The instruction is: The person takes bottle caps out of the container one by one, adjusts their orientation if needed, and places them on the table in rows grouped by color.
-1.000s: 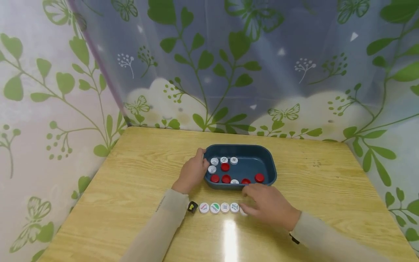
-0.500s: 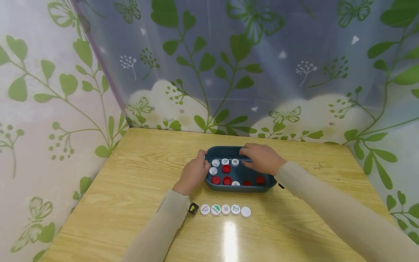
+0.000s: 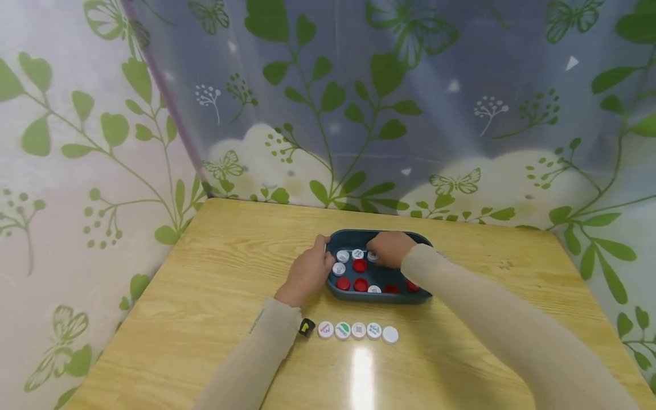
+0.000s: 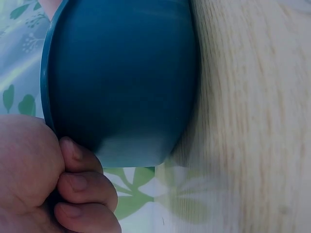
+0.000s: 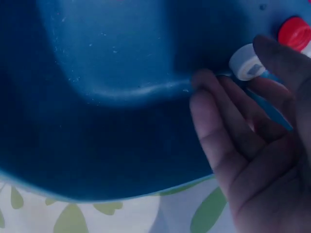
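A cloth (image 3: 338, 142) printed with green leaves and butterflies rises behind and on both sides of a pale wooden table (image 3: 241, 245). Near the middle of the table's back edge sits a dark blue bin (image 3: 381, 297), its long sides running roughly along that edge, and in it, close to the bin's back edge and a little left of its middle, is a white cap (image 5: 245, 63). The person's right hand (image 3: 393, 249) reaches down into the bin with thumb and forefinger pinching this cap from either side, while the remaining fingers stay lightly bent beside the back wall. Two white caps (image 3: 357, 254) lie to its left along the back edge, a third near the left edge and a fourth by the front edge; one red cap (image 3: 360, 265) sits behind four others spread along the front edge. The left hand (image 3: 307, 270) grips the bin's left edge, fingers curled against the outer wall under the rim. In front of the bin and apart from it, a row of five caps (image 3: 359, 330) stretches across the table, four printed and the rightmost plain white. A black device (image 3: 306, 327) with a yellow mark shows at the left cuff, just beside the row's left end.
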The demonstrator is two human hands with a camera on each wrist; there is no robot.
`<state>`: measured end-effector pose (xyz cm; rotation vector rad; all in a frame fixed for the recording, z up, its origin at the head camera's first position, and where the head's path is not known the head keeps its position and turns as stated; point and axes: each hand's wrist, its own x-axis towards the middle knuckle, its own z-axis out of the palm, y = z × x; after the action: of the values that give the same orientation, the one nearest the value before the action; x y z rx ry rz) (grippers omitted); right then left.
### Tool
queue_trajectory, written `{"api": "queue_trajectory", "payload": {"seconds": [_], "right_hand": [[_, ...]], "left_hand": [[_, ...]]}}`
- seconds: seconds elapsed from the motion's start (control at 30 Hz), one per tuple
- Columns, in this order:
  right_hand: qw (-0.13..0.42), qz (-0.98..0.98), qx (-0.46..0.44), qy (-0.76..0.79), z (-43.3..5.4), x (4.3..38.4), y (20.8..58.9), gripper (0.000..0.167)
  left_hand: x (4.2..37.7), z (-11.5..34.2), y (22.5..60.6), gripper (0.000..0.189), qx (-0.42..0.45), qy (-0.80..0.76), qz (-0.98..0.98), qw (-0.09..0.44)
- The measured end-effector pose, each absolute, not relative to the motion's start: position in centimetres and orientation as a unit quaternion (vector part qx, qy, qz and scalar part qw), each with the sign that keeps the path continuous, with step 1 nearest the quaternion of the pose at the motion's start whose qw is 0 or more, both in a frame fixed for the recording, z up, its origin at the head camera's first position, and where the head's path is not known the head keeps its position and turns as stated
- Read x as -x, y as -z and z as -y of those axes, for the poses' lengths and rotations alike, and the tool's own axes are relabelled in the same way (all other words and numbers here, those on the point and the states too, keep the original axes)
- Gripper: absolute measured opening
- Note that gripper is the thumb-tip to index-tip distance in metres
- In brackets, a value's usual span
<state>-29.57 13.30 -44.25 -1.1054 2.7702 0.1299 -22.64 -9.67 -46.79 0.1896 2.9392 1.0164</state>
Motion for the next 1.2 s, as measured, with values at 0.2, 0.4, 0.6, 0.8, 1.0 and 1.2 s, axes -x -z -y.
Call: {"api": "queue_trajectory", "payload": {"seconds": [0.2,0.4,0.6,0.8,1.0,1.2], "right_hand": [[0.078,-0.929,0.358,-0.040,-12.2,29.3,43.6,0.005],[0.080,-0.921,0.373,-0.078,-11.7,29.5,43.9,0.005],[0.104,-0.920,0.371,-0.071,-10.9,29.4,43.3,0.006],[0.107,-0.920,0.368,-0.078,-10.4,29.3,42.8,0.014],[0.123,-0.924,0.353,-0.082,-9.8,29.6,42.9,0.012],[0.121,-0.920,0.363,-0.083,-10.2,30.0,43.3,0.014]], "left_hand": [[22.7,9.8,47.0,0.045,-0.064,-0.335,-0.940,0.018],[22.5,9.7,47.1,0.044,-0.072,-0.326,-0.942,0.008],[22.6,9.7,46.9,0.043,-0.078,-0.325,-0.942,0.000],[22.5,9.9,46.9,0.044,-0.078,-0.326,-0.942,0.008],[22.3,9.9,46.9,0.044,-0.086,-0.325,-0.942,0.008],[22.4,9.8,46.8,0.041,-0.091,-0.313,-0.945,-0.006]]}}
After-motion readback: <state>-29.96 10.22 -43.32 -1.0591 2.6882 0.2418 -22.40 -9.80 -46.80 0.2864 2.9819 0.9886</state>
